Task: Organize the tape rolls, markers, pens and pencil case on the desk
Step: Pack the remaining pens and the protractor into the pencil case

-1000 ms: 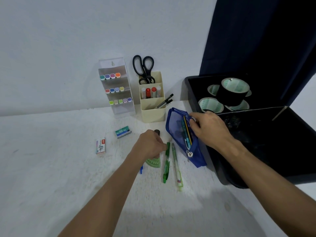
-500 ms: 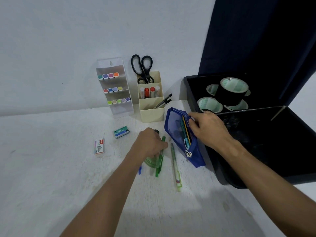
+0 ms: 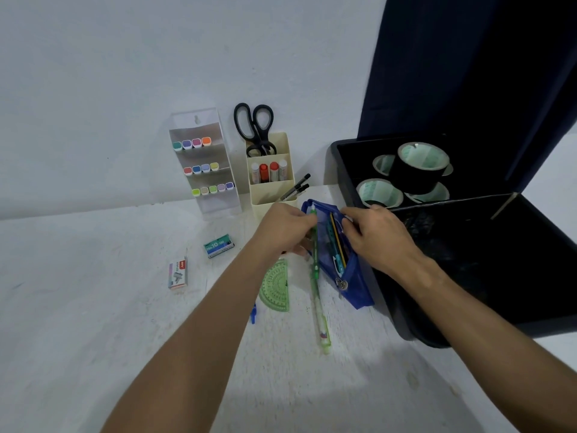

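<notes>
Hands meet at a blue mesh pencil case (image 3: 352,276) lying on the white table (image 3: 93,307), against the black bin (image 3: 468,276) on its right. The left hand (image 3: 281,229) pinches a green pen (image 3: 314,245) at the case's open mouth, its fingers curled round the barrel. The right hand (image 3: 374,235) grips the case's right edge, holding it open; pens and a yellow pencil show inside. Just left of the case lie a second green pen (image 3: 321,317) and a green protractor (image 3: 276,289). Behind the case stand a cream organizer (image 3: 271,189) with scissors (image 3: 256,129) and a clear marker rack (image 3: 203,164). Tape rolls (image 3: 418,170) sit in the bin's far compartment.
</notes>
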Available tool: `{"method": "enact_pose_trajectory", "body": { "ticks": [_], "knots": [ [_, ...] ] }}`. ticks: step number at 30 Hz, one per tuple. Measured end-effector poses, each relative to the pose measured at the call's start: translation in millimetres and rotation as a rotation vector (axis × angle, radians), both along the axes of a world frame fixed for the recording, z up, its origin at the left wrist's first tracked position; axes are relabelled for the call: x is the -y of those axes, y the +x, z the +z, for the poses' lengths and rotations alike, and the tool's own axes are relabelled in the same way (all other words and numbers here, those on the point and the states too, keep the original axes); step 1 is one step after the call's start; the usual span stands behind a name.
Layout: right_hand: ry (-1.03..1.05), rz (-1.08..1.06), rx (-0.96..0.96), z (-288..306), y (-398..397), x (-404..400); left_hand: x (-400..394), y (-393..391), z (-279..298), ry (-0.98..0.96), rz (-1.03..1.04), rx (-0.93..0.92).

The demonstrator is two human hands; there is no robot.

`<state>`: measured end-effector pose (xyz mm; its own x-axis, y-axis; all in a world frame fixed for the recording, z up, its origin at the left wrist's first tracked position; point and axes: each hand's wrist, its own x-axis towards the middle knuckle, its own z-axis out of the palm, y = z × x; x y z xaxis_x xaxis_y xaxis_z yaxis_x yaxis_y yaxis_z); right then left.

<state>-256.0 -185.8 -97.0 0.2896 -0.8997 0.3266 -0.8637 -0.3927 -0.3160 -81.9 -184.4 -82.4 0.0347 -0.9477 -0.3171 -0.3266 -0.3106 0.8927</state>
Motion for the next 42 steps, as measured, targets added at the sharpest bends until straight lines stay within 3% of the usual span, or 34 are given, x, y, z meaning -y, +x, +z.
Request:
{"method": "enact_pose_trajectory", "body": {
  "ticks": [11, 21, 28, 42],
  "knots": [
    [-0.033, 0.019, -0.01, -1, 0, 1, 17, -42, -9, 0.012, -0.04, -0.023],
    [-0.026, 0.011, -0.02, 1, 1, -1, -1, -4, -18, -0.11, 0.027, 0.091],
    [-0.012, 0.014, -0.009, 2, 1, -2, -26, 10, -31, 0.044, -0.071, 0.276],
    [-0.006, 0.012, 0.003, 1, 0, -2, -37, -11, -58, 0.193, -0.18, 0.455]
  ]
}}
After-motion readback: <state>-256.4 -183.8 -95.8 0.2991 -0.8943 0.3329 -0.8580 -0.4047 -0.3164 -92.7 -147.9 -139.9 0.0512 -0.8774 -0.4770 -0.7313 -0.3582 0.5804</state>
